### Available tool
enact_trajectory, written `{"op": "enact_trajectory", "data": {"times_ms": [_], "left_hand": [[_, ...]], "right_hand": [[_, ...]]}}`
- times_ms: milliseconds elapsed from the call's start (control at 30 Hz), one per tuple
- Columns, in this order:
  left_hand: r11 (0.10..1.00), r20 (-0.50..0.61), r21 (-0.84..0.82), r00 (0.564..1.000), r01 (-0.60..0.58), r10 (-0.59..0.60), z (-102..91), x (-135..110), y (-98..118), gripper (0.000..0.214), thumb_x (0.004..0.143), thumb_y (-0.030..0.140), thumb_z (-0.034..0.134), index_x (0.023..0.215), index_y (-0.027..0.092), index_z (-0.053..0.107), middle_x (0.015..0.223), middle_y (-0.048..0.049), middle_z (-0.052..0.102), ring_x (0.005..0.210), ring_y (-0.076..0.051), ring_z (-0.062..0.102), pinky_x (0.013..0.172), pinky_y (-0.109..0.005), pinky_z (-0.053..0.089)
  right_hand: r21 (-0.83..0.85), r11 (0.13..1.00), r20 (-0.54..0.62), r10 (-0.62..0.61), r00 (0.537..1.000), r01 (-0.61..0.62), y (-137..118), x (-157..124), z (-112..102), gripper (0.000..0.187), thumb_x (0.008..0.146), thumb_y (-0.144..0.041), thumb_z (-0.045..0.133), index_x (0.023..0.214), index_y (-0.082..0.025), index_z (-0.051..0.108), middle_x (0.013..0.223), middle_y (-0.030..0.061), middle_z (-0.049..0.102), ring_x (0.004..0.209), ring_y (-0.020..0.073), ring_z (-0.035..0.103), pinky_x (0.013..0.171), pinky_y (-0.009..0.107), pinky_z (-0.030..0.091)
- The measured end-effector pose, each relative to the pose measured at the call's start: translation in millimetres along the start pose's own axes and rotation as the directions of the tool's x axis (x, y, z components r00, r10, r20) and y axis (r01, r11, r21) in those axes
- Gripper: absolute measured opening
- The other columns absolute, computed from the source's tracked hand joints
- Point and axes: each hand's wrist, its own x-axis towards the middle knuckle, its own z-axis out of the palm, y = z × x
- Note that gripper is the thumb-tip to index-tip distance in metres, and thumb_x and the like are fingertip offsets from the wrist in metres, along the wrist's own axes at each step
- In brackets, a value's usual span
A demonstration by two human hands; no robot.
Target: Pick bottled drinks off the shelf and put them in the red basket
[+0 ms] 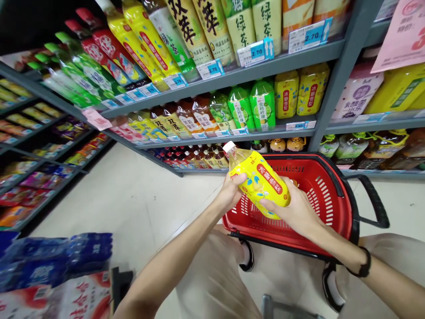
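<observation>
A large yellow drink bottle (262,184) with a white cap and a red label panel is held tilted over the red shopping basket (323,177), its cap pointing up and left. My left hand (231,190) is closed on the bottle near its shoulder, the thumb lying across the front. My right hand (297,208) grips the bottle's base end from the right. The basket stands on the floor between my feet, its black handle (373,204) folded out to the right. The bottle and my hands hide much of the basket's inside.
Ahead rises a grey shelf unit (212,86) filled with rows of bottled drinks and price tags. At the left stands another shelf (43,146) of packaged goods. Blue-wrapped bottle packs (56,257) lie at lower left. Tiled floor (133,190) runs between them.
</observation>
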Motion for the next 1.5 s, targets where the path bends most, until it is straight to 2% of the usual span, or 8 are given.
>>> {"op": "enact_trajectory", "data": {"times_ms": [167, 267, 400, 533, 733, 933, 1233, 1500], "left_hand": [[0.994, -0.064, -0.111, 0.997, 0.024, -0.032, 0.0, 0.8, -3.7, 0.077, 0.066, 0.066, 0.098, 0.121, 0.016, 0.076, 0.12, -0.0134, 0.081, 0.126, -0.04, 0.072, 0.114, -0.052, 0.057], [0.974, -0.16, -0.218, 0.982, 0.063, -0.1, 0.0, 2.8, -2.2, 0.075, 0.07, 0.07, 0.091, 0.121, 0.017, 0.075, 0.118, -0.0126, 0.081, 0.123, -0.039, 0.073, 0.11, -0.051, 0.059], [0.934, -0.148, -0.339, 0.974, 0.113, -0.171, -0.5, 8.3, 3.5, 0.083, 0.077, 0.081, 0.072, 0.122, 0.011, 0.074, 0.117, -0.0162, 0.08, 0.115, -0.037, 0.076, 0.103, -0.051, 0.062], [0.9, -0.137, -0.409, 0.965, 0.15, -0.223, -2.7, 12.8, 3.6, 0.088, 0.084, 0.084, 0.058, 0.126, 0.008, 0.073, 0.116, -0.0182, 0.08, 0.114, -0.037, 0.076, 0.1, -0.048, 0.063], [0.847, -0.116, -0.511, 0.964, 0.147, -0.238, -9.8, 19.4, -3.3, 0.084, 0.095, 0.076, 0.046, 0.141, 0.009, 0.066, 0.111, -0.017, 0.081, 0.104, -0.035, 0.078, 0.101, -0.049, 0.061], [0.845, -0.155, -0.525, 0.965, 0.102, -0.213, -5.1, 21.9, 4.9, 0.068, 0.1, 0.06, 0.046, 0.141, 0.009, 0.066, 0.096, -0.0154, 0.079, 0.091, -0.033, 0.077, 0.1, -0.051, 0.06], [0.813, -0.103, -0.574, 0.977, 0.095, -0.187, -5.3, 18.0, 1.7, 0.057, 0.099, 0.052, 0.042, 0.126, 0.011, 0.072, 0.098, -0.0165, 0.078, 0.081, -0.029, 0.074, 0.095, -0.049, 0.061], [0.891, -0.14, -0.449, 0.979, 0.069, -0.146, -7.2, 13.7, 7.8, 0.064, 0.098, 0.07, 0.049, 0.111, 0.013, 0.075, 0.103, -0.0141, 0.078, 0.093, -0.029, 0.075, 0.101, -0.047, 0.058]], "right_hand": [[-0.079, 0.992, -0.058, -0.107, 0.993, 0.102, -1.0, 3.4, -3.1, 0.078, 0.08, -0.06, 0.085, 0.142, -0.019, 0.063, 0.122, 0.014, 0.077, 0.107, 0.0334, 0.074, 0.095, 0.048, 0.06], [0.121, 0.985, 0.005, -0.122, 0.993, 0.12, 2.3, 5.8, -3.7, 0.066, 0.092, -0.064, 0.073, 0.143, -0.023, 0.067, 0.132, 0.0122, 0.074, 0.119, 0.0319, 0.071, 0.106, 0.051, 0.057], [0.564, 0.799, 0.249, 0.076, 0.966, -0.208, -4.5, -0.3, 9.2, 0.075, 0.089, -0.072, 0.072, 0.145, -0.022, 0.065, 0.136, 0.0142, 0.073, 0.113, 0.031, 0.073, 0.09, 0.048, 0.066], [0.571, 0.699, 0.459, 0.163, 0.874, -0.43, -10.1, -10.1, 28.1, 0.08, 0.074, -0.076, 0.085, 0.123, -0.014, 0.071, 0.125, 0.0192, 0.077, 0.103, 0.031, 0.077, 0.075, 0.043, 0.068], [0.226, 0.966, 0.178, 0.089, 0.98, -0.129, -7.6, -11.3, 26.4, 0.062, 0.075, -0.065, 0.088, 0.113, -0.019, 0.074, 0.112, 0.013, 0.082, 0.099, 0.0311, 0.079, 0.09, 0.047, 0.064], [-0.246, 0.961, 0.076, -0.106, 0.991, 0.122, -12.5, -11.8, 11.0, 0.067, 0.074, -0.064, 0.085, 0.118, -0.016, 0.07, 0.101, 0.0129, 0.083, 0.092, 0.0404, 0.081, 0.077, 0.051, 0.064], [-0.529, 0.641, -0.011, -0.661, 0.751, 0.556, 17.9, -11.2, 15.2, 0.071, 0.09, -0.059, 0.076, 0.131, -0.002, 0.062, 0.104, 0.0207, 0.082, 0.089, 0.0372, 0.083, 0.07, 0.046, 0.067], [-0.231, 0.921, 0.031, -0.315, 0.949, 0.313, 2.5, -9.9, 6.7, 0.06, 0.08, -0.058, 0.081, 0.122, -0.019, 0.064, 0.109, 0.0135, 0.082, 0.095, 0.0353, 0.081, 0.083, 0.047, 0.064]]}}
